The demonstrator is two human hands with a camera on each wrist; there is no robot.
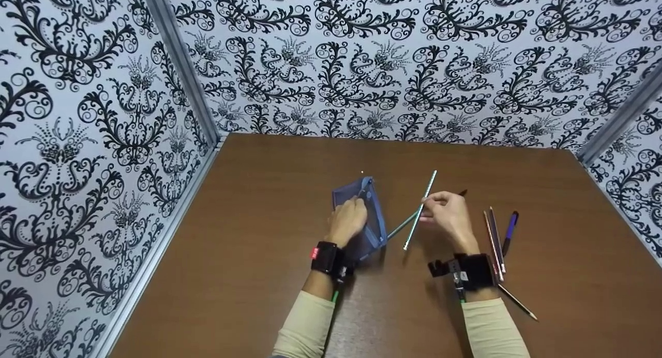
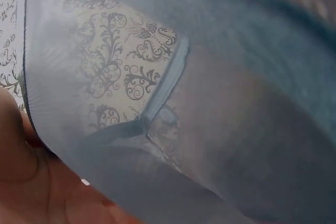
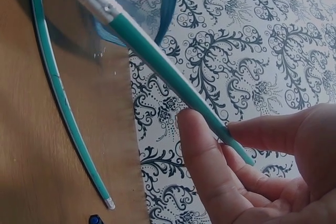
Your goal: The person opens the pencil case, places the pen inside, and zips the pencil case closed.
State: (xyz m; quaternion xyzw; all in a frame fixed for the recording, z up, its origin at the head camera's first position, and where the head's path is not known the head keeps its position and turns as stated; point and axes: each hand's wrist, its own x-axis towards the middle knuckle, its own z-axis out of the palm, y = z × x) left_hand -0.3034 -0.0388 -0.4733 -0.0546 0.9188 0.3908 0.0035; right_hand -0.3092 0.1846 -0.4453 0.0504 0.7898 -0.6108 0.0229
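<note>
My left hand [image 1: 350, 221] grips a translucent blue zip pencil pouch [image 1: 376, 213], held tilted over the table. In the left wrist view the pouch's sheer blue side [image 2: 220, 114] fills most of the picture, hiding the fingertips. Between thumb and fingertips my right hand [image 1: 449, 213] pinches a green pencil [image 3: 152, 59], its white-metal eraser end pointing toward the pouch in the right wrist view. Below it a second green pencil [image 3: 68, 108] lies on the table, between the pouch and the right hand.
Two pencils [image 1: 495, 244] lie side by side on the brown table [image 1: 258, 203], right of my right wrist, beside a blue marker [image 1: 511, 228]. Another pencil [image 1: 520, 302] lies nearer me, partly behind the wrist camera. A dark tip [image 1: 463, 193] shows behind the right hand. Patterned walls [image 1: 362, 78] enclose the table.
</note>
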